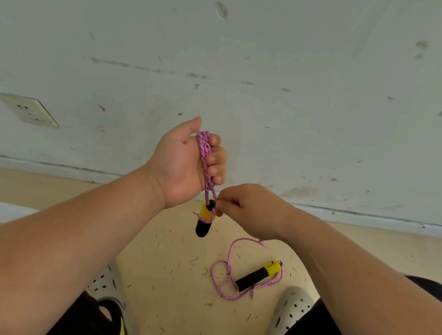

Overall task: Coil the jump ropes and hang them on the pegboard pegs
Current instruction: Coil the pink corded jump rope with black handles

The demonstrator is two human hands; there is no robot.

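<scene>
Coils of pink braided jump rope flecked with black (pixel 205 150) sit bunched in my left hand (pixel 186 162), whose fingers are curled tight round them. Just below that hand hangs one yellow plastic handle with a black foam grip (pixel 205 220), and a turn of rope crosses its yellow collar. My right hand (pixel 248 209), close under the left's little finger, pinches the rope right beside the handle's top between thumb and fingertips. Below my right hand the loose tail (pixel 229 260) lies in slack loops on the tan floor (pixel 169 269), with the second yellow-and-black handle (pixel 257 276) lying among them.

I judge the step in hand to be winding the rope and securing the bundle. To do it well I should keep the left grip firm so the loops don't slip. The right should draw each wrap snug and feed the tail up steadily so it doesn't knot on the floor. A loop at the top should be left free for a peg. No pegboard shows from here.
</scene>
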